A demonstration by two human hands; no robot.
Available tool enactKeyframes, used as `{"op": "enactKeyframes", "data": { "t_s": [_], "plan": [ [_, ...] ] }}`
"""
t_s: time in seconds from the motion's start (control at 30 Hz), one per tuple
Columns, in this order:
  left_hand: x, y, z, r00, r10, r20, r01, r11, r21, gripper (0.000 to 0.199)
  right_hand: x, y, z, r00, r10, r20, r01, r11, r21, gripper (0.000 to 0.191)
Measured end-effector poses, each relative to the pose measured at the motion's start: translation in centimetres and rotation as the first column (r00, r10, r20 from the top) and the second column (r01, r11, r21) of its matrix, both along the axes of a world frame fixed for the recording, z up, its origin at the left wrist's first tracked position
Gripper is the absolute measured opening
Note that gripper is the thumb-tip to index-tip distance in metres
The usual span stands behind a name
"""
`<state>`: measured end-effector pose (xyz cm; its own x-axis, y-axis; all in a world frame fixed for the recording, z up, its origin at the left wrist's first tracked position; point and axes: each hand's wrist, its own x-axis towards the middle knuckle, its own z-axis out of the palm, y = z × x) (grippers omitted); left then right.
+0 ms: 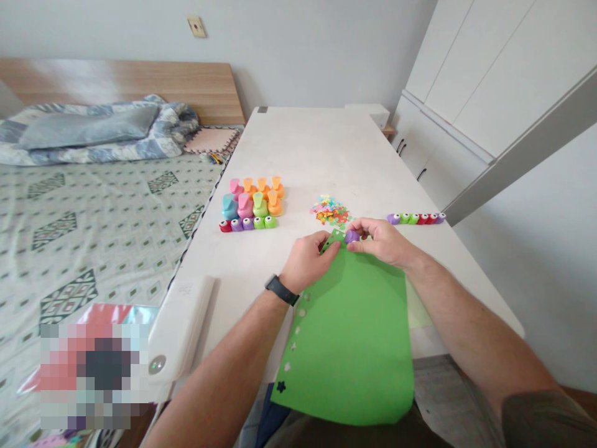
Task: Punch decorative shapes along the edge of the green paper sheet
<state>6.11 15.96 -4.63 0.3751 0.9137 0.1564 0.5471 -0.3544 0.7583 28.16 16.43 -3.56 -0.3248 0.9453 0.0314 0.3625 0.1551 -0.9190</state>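
Observation:
A green sheet of paper [354, 336] lies over the near edge of the white table, with a row of punched holes along its left side. My left hand [311, 256] pinches the sheet near its far left corner. Between the fingers and thumb of my right hand [380, 241] is a small purple punch [352, 236], at the sheet's far edge. Just beyond the hands lies a pile of colourful paper cutouts [331, 211]. Whether the punch's slot is around the paper cannot be made out.
Large punches [252, 205] in rows, with small punches [248, 224] before them, stand left on the table [317, 143]. Another row of small punches [416, 218] is at right. A white device [181, 330] lies at the near left. A bed [116, 218] adjoins the table.

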Motion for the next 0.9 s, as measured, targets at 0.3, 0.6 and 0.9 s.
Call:
{"op": "enactKeyframes", "data": {
  "t_s": [0.3,0.6,0.9],
  "plan": [
    [0.01,-0.06,0.07,1.000,-0.007,-0.009,0.007,1.000,-0.002,0.032,0.09,0.00,-0.17,1.000,0.015,0.000,-0.015,1.000,-0.004,0.034],
    [0.06,-0.04,0.12,1.000,0.005,-0.008,-0.005,1.000,-0.019,0.033,0.07,0.05,-0.24,0.999,0.023,-0.033,-0.023,1.000,-0.011,0.032],
    [0.03,-0.06,0.08,1.000,0.012,0.011,-0.012,1.000,-0.019,0.033,0.28,0.33,-0.73,0.999,0.021,-0.037,-0.021,1.000,-0.002,0.035]
  ]
}}
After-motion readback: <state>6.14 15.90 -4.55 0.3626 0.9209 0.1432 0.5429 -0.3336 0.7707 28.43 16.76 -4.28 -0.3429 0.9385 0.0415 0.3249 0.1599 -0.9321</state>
